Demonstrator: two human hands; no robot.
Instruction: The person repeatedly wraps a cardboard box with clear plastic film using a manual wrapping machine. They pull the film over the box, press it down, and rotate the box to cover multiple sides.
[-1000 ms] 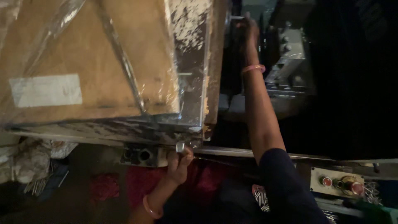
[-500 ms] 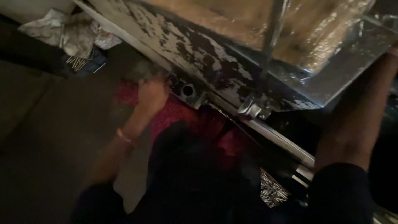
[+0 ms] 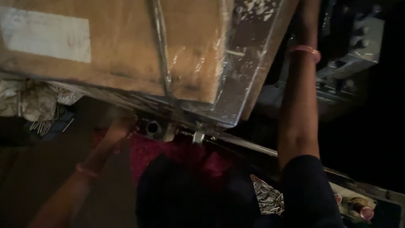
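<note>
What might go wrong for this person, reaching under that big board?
The left hand sits under the edge of the metal-framed board; if the board drops, fingers might get pinched. The right arm reaches up beside the machine, its hand out of view. Loose pins might snag the sleeve.

The place is dim, lit mainly from above, so the top of the view glows warm while the 3 o'clock side falls into near blackness. A dark brown floor (image 3: 50, 177) fills the 8 o'clock corner. Crumpled pale sheeting (image 3: 33, 99) lies at 9 o'clock with loose nails (image 3: 42, 126) just beside it. Grey machine housing (image 3: 354, 46) stands at 2 o'clock.
</note>
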